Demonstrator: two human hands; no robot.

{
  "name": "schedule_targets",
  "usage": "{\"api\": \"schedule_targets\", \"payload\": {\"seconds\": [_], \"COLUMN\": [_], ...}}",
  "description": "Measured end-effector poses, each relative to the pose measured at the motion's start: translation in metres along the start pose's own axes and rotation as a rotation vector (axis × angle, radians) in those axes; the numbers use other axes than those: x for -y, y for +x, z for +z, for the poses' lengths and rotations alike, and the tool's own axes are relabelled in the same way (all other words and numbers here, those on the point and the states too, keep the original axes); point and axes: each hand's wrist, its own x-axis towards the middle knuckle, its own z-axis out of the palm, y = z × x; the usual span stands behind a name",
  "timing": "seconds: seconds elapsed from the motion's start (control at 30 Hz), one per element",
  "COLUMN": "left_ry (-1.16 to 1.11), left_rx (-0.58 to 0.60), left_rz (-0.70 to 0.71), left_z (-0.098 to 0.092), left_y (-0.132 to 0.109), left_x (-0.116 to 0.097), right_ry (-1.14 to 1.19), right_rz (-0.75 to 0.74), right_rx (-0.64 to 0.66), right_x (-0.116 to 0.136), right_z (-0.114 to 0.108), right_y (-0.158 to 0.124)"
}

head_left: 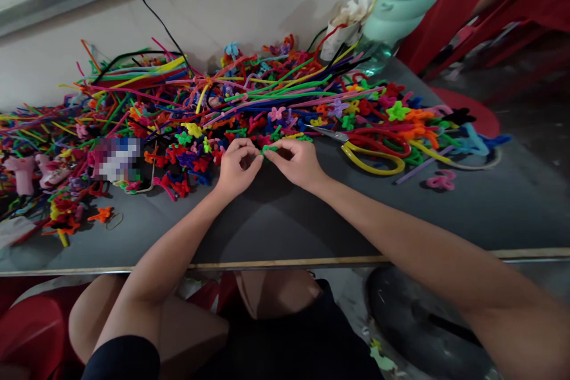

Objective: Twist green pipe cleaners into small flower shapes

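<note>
I took the small green fuzzy piece (266,150) as the centre of my dial and read the far-off table (276,231) from left to right. At between eight and nine o'clock I saw an orange fuzzy flower (101,214) with a thin rubber band (114,221) just beside it. A heap of bright fuzzy stems and flowers (209,108) swept from nine over twelve to three. The left hand (239,169) came next, its thumb and index finger pinched on the green piece. That piece sat between both hands, in front of the heap. The right hand (298,161) gripped it too, thumb against index finger. At one o'clock I had a white cup (333,41), and at three, scissors (344,137) with pointed blades towards the hands. A pale green bottle (394,15) stood between one and two; slightly past three lay a pink looped piece (440,180).
</note>
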Motion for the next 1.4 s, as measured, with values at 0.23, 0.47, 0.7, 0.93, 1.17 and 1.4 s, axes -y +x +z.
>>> {"api": "schedule_targets", "payload": {"seconds": [0.23, 0.47, 0.7, 0.93, 1.17, 1.4], "left_ry": [-0.002, -0.038, -0.124, -0.18, -0.24, -0.308], "left_rx": [-0.003, -0.039, -0.095, -0.06, -0.009, 0.003], "left_rz": [-0.049, -0.056, -0.116, -0.123, -0.095, -0.168], "left_z": [0.001, 0.002, 0.006, 0.008, 0.009, 0.011], "left_y": [0.001, 0.003, 0.002, 0.001, 0.001, -0.001], "left_x": [0.002, 0.005, 0.009, 0.012, 0.017, 0.015], "right_ry": [0.047, 0.108, 0.07, 0.025, 0.05, 0.074], "right_rz": [0.032, 0.075, 0.08, 0.07, 0.118, 0.164], "right_rx": [-0.035, 0.016, -0.097, -0.048, 0.039, 0.088], "right_x": [0.002, 0.001, 0.006, 0.008, 0.004, 0.002], "right_z": [0.0, 0.001, 0.001, 0.001, 0.001, -0.001], "right_y": [0.0, 0.001, -0.002, -0.003, 0.001, 0.003]}}
